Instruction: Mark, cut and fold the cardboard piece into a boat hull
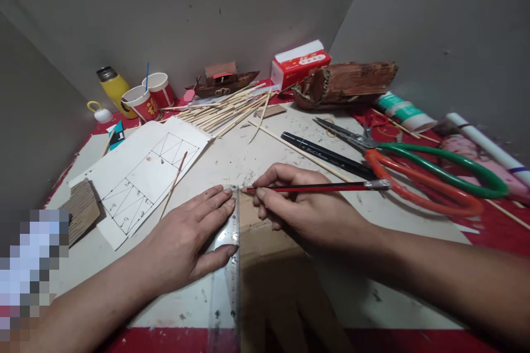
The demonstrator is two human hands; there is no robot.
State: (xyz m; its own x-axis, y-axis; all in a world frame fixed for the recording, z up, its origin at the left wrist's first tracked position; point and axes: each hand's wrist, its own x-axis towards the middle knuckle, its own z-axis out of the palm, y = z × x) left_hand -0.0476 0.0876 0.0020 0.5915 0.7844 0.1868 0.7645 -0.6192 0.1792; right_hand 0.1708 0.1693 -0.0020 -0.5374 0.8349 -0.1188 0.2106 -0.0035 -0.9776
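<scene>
My left hand (pixel 199 231) lies flat on a clear plastic ruler (pixel 234 287), its fingers stretched across the upper part. The ruler runs lengthwise along the left side of a brown cardboard piece (pixel 269 276), toward the bottom edge of the view. Between thumb and fingers, my right hand (pixel 298 198) grips a red and black pencil (pixel 318 187). Its point is close to the ruler's far end, at the top of the cardboard; whether it touches I cannot tell. Shadow darkens the cardboard's lower part.
Left: paper with drawn lines (pixel 144 176), corrugated scrap (pixel 83 209). Behind: yellow bottle (pixel 114 88), paper cups (pixel 143 103), thin sticks (pixel 232 107), model boat (pixel 223 83), red tissue box (pixel 300 63), brown boat hull (pixel 348 85). Right: black marker (pixel 325 154), large scissors (pixel 414 168).
</scene>
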